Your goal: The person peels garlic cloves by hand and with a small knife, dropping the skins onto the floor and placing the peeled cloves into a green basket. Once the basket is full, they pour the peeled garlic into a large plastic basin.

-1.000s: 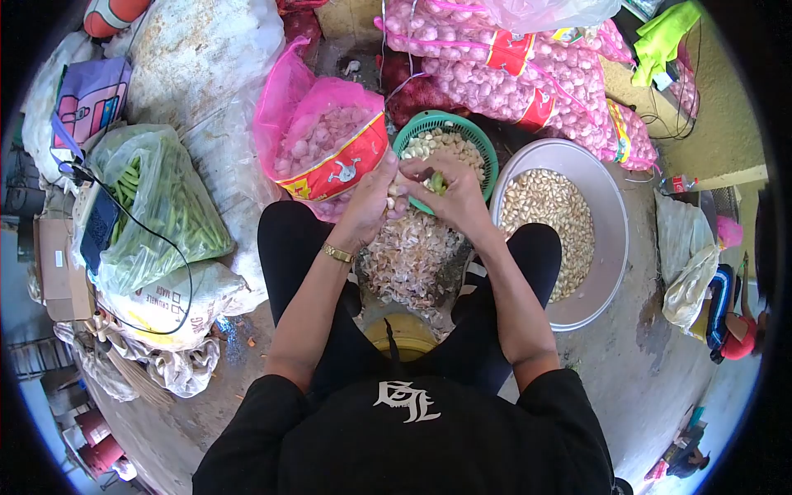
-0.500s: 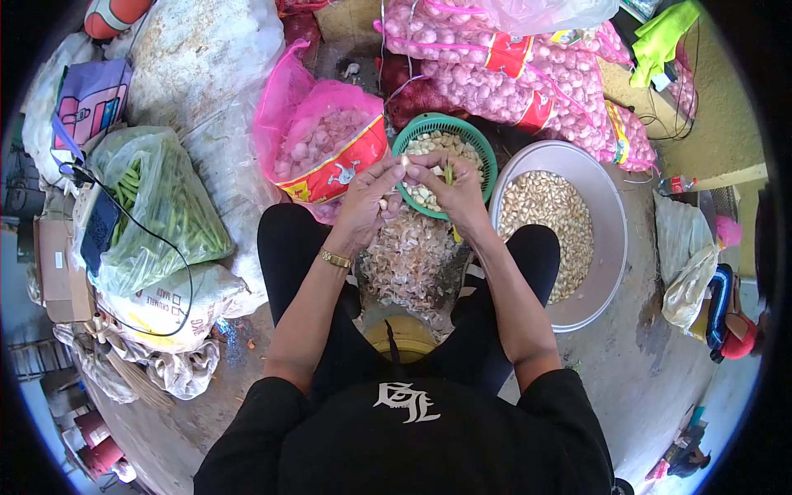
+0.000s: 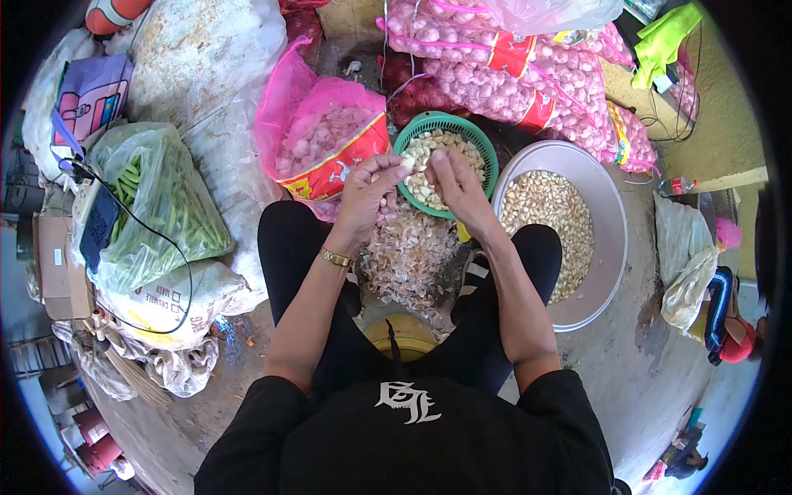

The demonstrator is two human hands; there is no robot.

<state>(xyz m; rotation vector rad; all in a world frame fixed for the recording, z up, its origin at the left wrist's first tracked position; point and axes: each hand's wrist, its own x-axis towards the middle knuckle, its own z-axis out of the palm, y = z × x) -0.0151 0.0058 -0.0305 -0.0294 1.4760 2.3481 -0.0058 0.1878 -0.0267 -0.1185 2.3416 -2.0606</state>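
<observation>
My left hand [image 3: 368, 194] is at the near left rim of a green basket [image 3: 489, 148] of pale peeled garlic cloves [image 3: 423, 188]. A whitish clove [image 3: 407, 164] shows at its pinched thumb and fingertips. My right hand [image 3: 458, 191] is over the basket, its fingers drawn together; what they hold, if anything, is hidden. Beneath both hands a heap of garlic skins [image 3: 404, 260] lies between my legs. To the right stands a wide, pale basin [image 3: 606, 256] with many unpeeled cloves [image 3: 544, 214].
An opened pink mesh bag [image 3: 318, 140] of garlic stands at the left, with a clear bag of green pods [image 3: 161, 206] farther out. Full garlic sacks [image 3: 528, 70] lie stacked behind the basket. A yellow stool [image 3: 404, 334] is beneath me.
My hands have moved apart; before, their fingertips met over the basket's near left side. My right hand has turned, and its fingers now point away over the basket.
</observation>
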